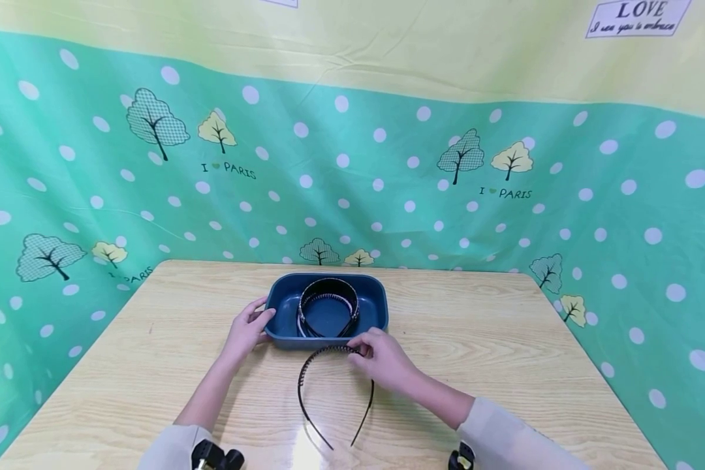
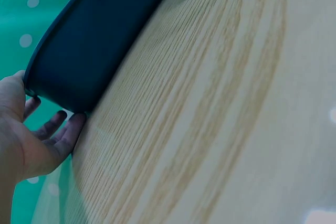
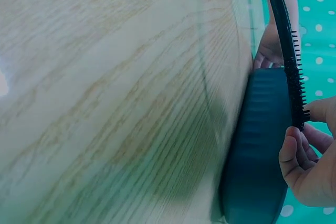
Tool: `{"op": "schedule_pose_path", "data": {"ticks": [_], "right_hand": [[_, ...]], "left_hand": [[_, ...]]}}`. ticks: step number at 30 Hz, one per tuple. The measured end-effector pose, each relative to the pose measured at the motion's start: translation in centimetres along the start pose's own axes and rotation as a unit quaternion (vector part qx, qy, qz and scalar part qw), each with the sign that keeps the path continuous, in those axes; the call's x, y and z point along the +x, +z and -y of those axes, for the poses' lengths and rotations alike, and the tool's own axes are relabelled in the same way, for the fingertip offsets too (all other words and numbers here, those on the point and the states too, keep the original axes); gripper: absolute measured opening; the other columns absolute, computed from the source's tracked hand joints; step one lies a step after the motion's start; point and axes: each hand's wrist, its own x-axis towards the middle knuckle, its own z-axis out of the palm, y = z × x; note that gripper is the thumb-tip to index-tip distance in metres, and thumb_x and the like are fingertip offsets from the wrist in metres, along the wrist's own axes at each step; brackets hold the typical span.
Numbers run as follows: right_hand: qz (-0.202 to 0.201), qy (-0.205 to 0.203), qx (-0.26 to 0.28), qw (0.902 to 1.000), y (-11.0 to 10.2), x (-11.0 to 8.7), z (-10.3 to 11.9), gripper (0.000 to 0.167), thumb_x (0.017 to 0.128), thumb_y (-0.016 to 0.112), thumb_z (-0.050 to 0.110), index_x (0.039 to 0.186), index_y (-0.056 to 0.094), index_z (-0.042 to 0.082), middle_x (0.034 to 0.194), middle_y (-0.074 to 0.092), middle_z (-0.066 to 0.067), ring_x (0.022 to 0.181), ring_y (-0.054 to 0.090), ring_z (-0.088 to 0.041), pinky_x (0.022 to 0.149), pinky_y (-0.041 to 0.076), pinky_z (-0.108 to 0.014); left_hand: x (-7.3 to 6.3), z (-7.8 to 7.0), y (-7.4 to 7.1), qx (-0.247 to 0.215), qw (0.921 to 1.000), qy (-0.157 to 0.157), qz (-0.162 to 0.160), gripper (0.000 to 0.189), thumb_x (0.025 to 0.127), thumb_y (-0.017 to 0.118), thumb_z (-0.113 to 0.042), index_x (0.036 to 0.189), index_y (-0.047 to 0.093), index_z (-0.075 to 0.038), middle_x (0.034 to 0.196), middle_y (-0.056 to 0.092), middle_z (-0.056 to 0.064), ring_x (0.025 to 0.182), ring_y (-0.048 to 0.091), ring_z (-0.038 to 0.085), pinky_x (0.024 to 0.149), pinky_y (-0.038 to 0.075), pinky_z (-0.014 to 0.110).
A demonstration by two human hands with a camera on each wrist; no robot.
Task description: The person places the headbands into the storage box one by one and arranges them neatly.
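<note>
A dark blue plastic basin (image 1: 290,343) stands on the wooden table. My left hand (image 1: 250,330) holds its left end, the thumb at the rim and the fingers spread against the outer wall in the left wrist view. Just in front of the basin, my right hand (image 1: 384,360) pinches a thin black headband (image 1: 300,380) near the top of its arch. The headband's two ends point toward me, and small comb teeth (image 3: 298,61) line its inner side in the right wrist view. Inside the basin lie several more headbands (image 1: 336,285), a wide black one among them.
The light wooden table (image 1: 476,339) reaches back to a green and yellow curtain (image 1: 376,163) with white dots and printed trees. Black devices (image 1: 214,457) are strapped at both wrists, over light sleeves (image 1: 505,434).
</note>
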Motion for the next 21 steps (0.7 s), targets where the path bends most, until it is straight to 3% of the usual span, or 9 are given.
{"op": "schedule_pose_path", "data": {"ticks": [21], "right_hand": [[-0.023, 0.012, 0.000, 0.9997, -1.4, 1.0, 0.5, 0.018, 0.085, 0.069, 0.015, 0.100, 0.070, 0.006, 0.074, 0.049, 0.002, 0.064, 0.046, -0.008, 0.052, 0.041, -0.018]], "left_hand": [[0.0, 0.0, 0.0, 0.002, 1.0000, -0.001, -0.002, 0.051, 0.096, 0.052, -0.027, 0.143, 0.037, -0.011, 0.134, 0.047, 0.028, 0.094, 0.065, 0.020, 0.072, 0.058, 0.025]]}}
